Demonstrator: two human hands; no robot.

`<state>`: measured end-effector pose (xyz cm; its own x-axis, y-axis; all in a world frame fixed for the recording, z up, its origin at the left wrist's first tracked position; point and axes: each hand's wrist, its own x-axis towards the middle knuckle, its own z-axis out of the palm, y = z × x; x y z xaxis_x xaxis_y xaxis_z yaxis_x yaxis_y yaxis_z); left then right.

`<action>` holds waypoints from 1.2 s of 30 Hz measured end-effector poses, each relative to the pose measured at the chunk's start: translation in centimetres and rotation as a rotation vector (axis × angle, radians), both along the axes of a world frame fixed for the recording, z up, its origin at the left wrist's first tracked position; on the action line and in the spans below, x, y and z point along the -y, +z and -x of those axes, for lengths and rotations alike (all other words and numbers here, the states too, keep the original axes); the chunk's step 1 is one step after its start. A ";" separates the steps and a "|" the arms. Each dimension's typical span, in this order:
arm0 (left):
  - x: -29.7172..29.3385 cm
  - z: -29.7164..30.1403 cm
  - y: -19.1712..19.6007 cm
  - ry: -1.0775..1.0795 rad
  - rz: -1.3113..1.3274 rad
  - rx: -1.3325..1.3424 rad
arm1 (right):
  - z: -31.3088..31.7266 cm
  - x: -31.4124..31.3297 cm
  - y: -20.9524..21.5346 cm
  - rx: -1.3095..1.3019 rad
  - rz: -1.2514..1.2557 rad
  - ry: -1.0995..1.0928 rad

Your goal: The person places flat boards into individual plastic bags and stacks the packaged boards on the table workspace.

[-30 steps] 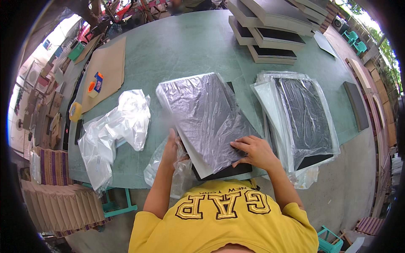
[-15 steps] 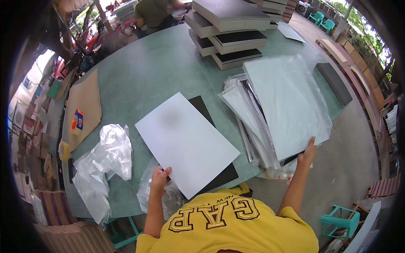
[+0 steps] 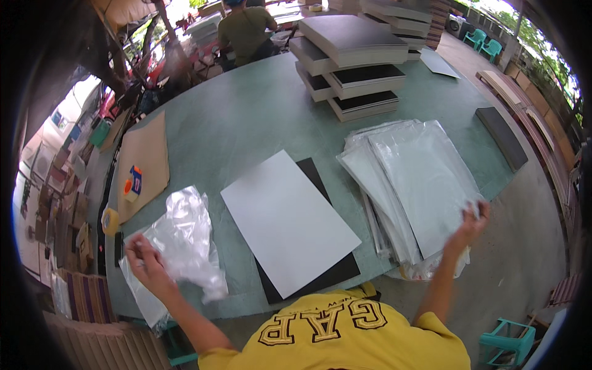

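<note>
My left hand [image 3: 147, 262] is over the left side of a crumpled pile of clear plastic bags [image 3: 185, 225], its fingers loosely curled and apart; whether they touch the plastic is hard to see. My right hand [image 3: 470, 229], smeared by motion, is at the near right corner of a stack of plastic-sleeved white sheets [image 3: 422, 176], fingers apart. Between my hands lies a white sheet [image 3: 290, 222], set askew on black sheets [image 3: 345, 265] that stick out at its right and near edges.
Stacks of thick dark-topped boards [image 3: 364, 92] stand at the far side of the green table [image 3: 234, 105]. A dark block [image 3: 502, 139] lies at the right edge. On the left are brown cardboard [image 3: 148, 148], a glue bottle [image 3: 132, 184] and a tape roll [image 3: 110, 221]. A person [image 3: 246, 34] sits beyond.
The top sleeved sheet, raised in my right hand before, now lies on the stack. My left hand has left the white sheet and moved left to the bags; the small bag by it is gone from there.
</note>
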<state>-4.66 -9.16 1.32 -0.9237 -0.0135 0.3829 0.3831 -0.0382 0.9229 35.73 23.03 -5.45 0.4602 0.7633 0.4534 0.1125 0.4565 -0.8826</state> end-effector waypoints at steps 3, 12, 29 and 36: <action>-3.8 -3.4 2.2 -0.198 -0.070 -0.153 | 10.8 3.1 -1.1 -0.074 0.213 0.771; -12.1 -4.2 -7.5 -0.483 0.659 -0.161 | 21.8 6.8 -9.8 -0.746 1.288 1.726; -12.6 -6.1 -14.3 -1.183 0.952 0.212 | 23.7 5.2 -3.4 0.838 -0.172 1.357; -10.6 0.0 -4.7 -0.720 0.153 0.333 | 21.2 6.8 -3.7 0.904 0.707 2.349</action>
<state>-4.67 1.40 -3.40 -0.7517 0.6586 0.0354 0.0164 -0.0350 0.9993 14.49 16.24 -9.18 -0.8316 -0.4018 -0.3834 0.3443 0.1688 -0.9236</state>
